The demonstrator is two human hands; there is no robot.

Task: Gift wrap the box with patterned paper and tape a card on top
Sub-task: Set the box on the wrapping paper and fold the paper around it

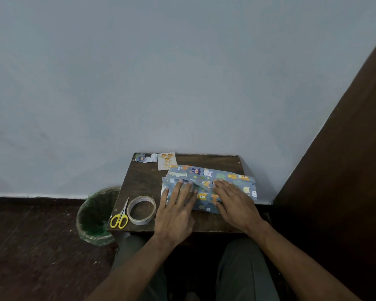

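Observation:
Blue paper with cartoon animals [230, 181] lies folded over a flat box on the right half of a small dark wooden table [143, 181]; the box itself is hidden under it. My left hand [178, 205] lies flat on the paper's left part, fingers straight. My right hand [232, 198] presses flat on the middle, fingers spread. A white card with orange shapes [166, 160] lies at the table's far edge, just behind the paper.
A roll of tape [141, 210] and yellow-handled scissors [119, 217] lie at the table's front left. Paper scraps [146, 157] sit at the far left corner. A green-lined bin [96, 216] stands left of the table. A dark wooden panel [345, 159] rises on the right.

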